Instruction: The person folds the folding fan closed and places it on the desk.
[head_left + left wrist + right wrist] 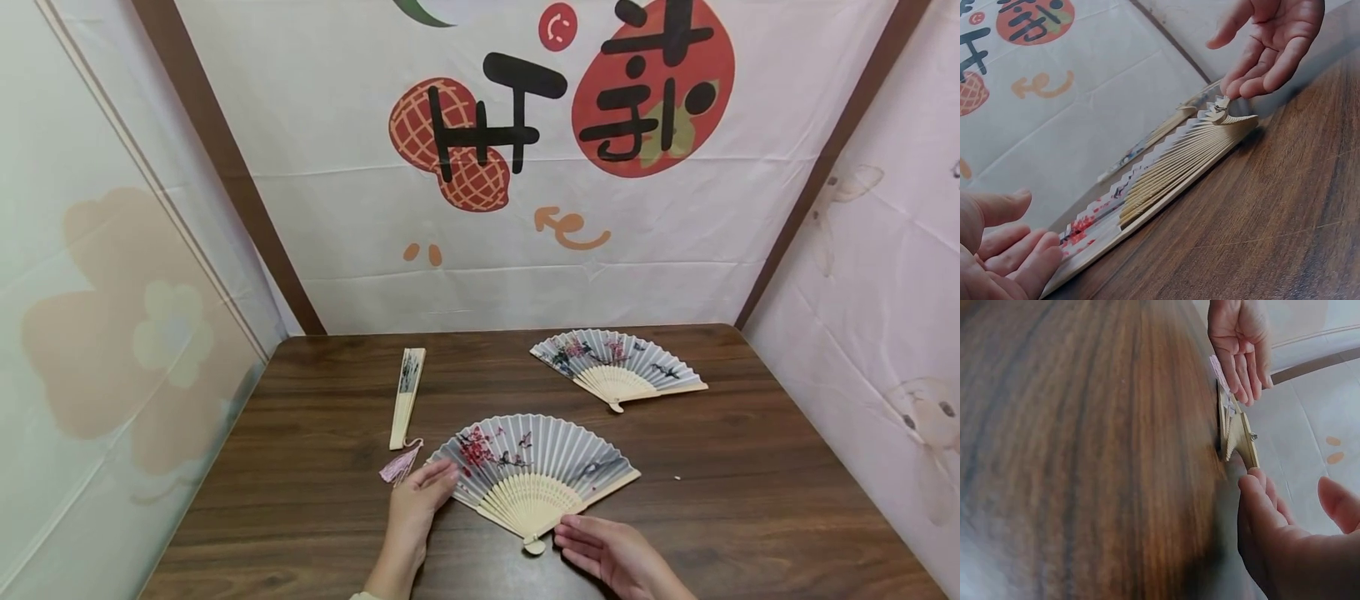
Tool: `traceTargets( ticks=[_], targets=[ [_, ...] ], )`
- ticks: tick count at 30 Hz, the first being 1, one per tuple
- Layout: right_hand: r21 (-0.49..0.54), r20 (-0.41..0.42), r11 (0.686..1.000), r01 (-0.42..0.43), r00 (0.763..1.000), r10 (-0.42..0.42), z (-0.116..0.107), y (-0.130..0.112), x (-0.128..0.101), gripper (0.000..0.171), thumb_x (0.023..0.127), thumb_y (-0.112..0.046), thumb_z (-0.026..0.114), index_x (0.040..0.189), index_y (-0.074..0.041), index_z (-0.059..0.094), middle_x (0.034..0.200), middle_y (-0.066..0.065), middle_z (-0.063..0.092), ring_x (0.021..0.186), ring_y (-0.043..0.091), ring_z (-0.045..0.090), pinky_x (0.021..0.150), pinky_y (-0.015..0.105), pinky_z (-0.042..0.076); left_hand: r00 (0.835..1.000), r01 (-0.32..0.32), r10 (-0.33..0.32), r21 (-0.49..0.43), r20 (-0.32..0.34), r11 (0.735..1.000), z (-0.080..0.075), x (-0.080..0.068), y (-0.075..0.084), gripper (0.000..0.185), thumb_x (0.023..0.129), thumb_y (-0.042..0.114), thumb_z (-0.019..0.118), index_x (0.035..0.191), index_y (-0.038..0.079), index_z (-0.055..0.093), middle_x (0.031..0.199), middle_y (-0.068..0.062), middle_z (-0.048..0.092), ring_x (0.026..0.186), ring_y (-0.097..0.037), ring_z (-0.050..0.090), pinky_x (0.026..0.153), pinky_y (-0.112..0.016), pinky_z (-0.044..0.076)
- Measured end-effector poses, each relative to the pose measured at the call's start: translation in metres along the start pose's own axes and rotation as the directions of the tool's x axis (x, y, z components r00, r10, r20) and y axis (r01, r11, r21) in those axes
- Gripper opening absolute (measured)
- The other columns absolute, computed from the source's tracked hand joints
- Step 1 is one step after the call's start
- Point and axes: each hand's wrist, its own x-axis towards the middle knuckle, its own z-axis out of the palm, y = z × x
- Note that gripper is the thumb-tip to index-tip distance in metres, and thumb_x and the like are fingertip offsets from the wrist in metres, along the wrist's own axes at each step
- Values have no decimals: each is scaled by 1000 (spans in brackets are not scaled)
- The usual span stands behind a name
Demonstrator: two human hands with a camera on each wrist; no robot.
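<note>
Left hand open, fingertips touching open fan; right hand open beside pivot.

A dark wood-grain desk stands in a booth of pale printed cloth walls, with brown posts at the far corners.

Two open fans, one folded fan, two hands.

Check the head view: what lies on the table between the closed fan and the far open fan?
Nothing: between the closed fan and the far open fan only bare wooden table shows, in the head view.
</note>
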Motion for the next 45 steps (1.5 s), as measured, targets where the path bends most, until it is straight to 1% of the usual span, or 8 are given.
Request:
traceTargets(
  ticks=[6,13,22,26,29,33,37,45],
  targets=[
    [5,-13,1000,-17,1000,17,1,2,-2,17,100,-17,59,109,-7,70,105,3,75,101,14,70,94,27,58,1000,10,-11,21,13,1000,0,-1,-2,44,89,3,70,124,-19,56,106,-12,75,83,2,68,77,-13,58],
    [-3,-7,1000,-14,1000,14,-1,3,-2,18,101,-17,57,110,-7,70,105,3,74,102,13,69,95,27,58,999,36,-36,25,-4,999,1,-2,-6,42,89,3,70,124,-18,57,101,-7,76,82,3,67,75,-13,58],
    [-11,-22,1000,-23,999,23,-1,3,-3,17,100,-16,60,108,-5,69,104,4,75,101,14,70,94,28,59,998,55,-56,37,32,998,-1,-11,-6,42,92,8,69,125,-17,58,100,-3,76,83,2,66,76,-14,58],
    [-12,-24,999,-32,999,32,-1,2,-2,19,100,-17,59,110,-4,68,104,6,75,101,16,70,95,30,59,997,57,-58,35,41,998,-1,-14,-6,43,92,7,69,125,-18,57,102,-3,76,84,2,67,78,-16,59],
    [-8,-16,1000,-27,999,27,-3,2,0,20,102,-16,55,111,-3,67,105,7,74,102,17,70,95,30,59,997,57,-58,38,41,998,-2,-15,-6,43,91,7,70,124,-18,57,102,-4,76,85,2,67,78,-16,59],
    [9,-14,1000,-15,1000,15,-5,2,3,18,103,-14,52,110,-4,65,104,8,73,102,17,70,96,31,58,997,61,-63,36,36,997,-3,-15,-8,42,91,6,70,124,-17,58,99,-2,76,84,2,67,77,-16,59],
    [46,-35,999,-15,999,16,-7,0,6,16,103,-14,52,105,-7,66,100,8,73,100,18,70,95,30,59,997,66,-67,37,30,997,-4,-13,-11,41,91,6,70,123,-17,58,96,-1,76,83,2,67,76,-16,59],
    [84,-80,996,10,997,-4,-15,-8,13,16,104,-14,50,103,-6,63,97,8,73,96,16,71,93,28,59,998,60,-61,38,24,997,-3,-12,-11,41,90,6,70,123,-17,59,94,0,76,82,1,67,75,-16,59]
  ],
)
